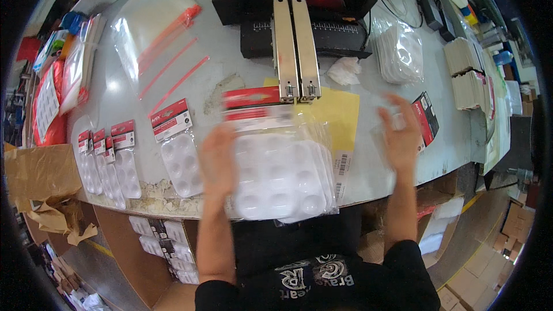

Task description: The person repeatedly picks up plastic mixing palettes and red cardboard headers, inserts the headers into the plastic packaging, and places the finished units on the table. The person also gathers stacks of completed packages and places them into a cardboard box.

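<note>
My left hand (pixel 218 158) rests on the left edge of a stack of clear plastic blister trays with red header cards (pixel 279 167), lying on the grey table in front of me. The stack is blurred by motion. My right hand (pixel 400 135) is raised to the right of the stack, fingers spread, with a blurred clear plastic piece (pixel 391 121) against its fingers; whether it grips the piece I cannot tell. Above the stack stands a black sealing machine (pixel 294 0) with two metal bars (pixel 295 52) reaching toward me over a yellow sheet (pixel 340 109).
One finished pack (pixel 177 147) lies left of the stack, and three more packs (pixel 106 158) sit farther left. Clear zip bags (pixel 158 34) lie at the back left. A bag of empty trays (pixel 400 52), card stacks (pixel 469 75) and a red-black card (pixel 426 118) are right. A cardboard box (pixel 37 175) stands left.
</note>
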The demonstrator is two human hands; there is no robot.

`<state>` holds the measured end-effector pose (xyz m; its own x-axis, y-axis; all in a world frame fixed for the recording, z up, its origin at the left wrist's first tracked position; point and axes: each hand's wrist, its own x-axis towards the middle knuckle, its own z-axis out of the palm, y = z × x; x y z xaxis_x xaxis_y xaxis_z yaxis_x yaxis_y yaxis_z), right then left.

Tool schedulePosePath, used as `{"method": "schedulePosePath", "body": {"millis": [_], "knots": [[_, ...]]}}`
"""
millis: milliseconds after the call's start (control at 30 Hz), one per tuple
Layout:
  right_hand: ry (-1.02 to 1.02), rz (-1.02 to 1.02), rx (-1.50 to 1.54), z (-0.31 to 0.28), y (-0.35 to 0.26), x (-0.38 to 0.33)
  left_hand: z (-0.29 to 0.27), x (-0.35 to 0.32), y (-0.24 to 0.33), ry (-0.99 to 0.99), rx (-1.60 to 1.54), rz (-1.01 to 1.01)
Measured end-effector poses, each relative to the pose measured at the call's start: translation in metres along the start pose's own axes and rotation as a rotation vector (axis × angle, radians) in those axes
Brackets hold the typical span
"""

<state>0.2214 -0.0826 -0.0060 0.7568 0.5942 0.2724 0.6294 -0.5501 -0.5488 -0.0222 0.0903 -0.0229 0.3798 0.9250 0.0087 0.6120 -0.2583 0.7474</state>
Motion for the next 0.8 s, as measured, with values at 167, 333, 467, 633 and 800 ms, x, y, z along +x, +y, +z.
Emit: {"method": "schedulePosePath", "body": {"millis": [167,333,467,633,800], "knots": [[-0.028,0.091,-0.342,-0.042,0.096,0.007,-0.056,0.003,-0.031,0.267,0.586,-0.085],[-0.013,0.184,-0.154,-0.043,0.111,-0.001,-0.01,-0.06,-0.036,-0.064,0.132,-0.19],[0.03,0.2,-0.215,-0.047,0.078,0.003,-0.002,-0.071,-0.031,-0.171,-0.473,-0.441],[0.149,0.162,-0.076,-0.055,0.012,0.003,0.0,-0.067,0.0,0.078,-0.588,-0.345],[-0.409,-0.23,0.424,-0.061,-0.071,0.002,-0.01,-0.078,0.047,-0.297,-0.709,-0.138]]}}
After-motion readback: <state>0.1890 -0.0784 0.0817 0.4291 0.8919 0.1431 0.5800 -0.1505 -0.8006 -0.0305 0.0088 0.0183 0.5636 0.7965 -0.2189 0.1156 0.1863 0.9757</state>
